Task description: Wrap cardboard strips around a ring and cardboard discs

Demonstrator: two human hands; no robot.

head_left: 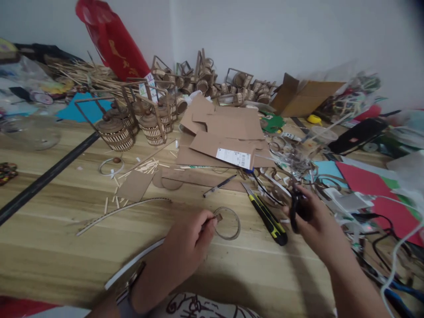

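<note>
My left hand (pixel 188 240) pinches a thin ring (pixel 239 224) between thumb and fingertips, just above the table. A small brown piece (pixel 219 217) sticks out at the fingertips, beside the ring's left side. Farther right, my right hand (pixel 316 221) is closed around the black handles of scissors (pixel 293 214); their blades are hard to make out. Between the hands a black and yellow utility knife (pixel 266 216) lies on the table. A pen (pixel 219 185) rests beyond the ring, and a pale curved strip (pixel 132 260) passes behind my left wrist.
Small slatted baskets with handles (pixel 115 132) stand at the left back, with several more along the wall. Flat cardboard (pixel 228 123) lies at centre, with stick offcuts (pixel 149 166) to its left. Cables, strips and coloured paper (pixel 357 181) crowd the right side.
</note>
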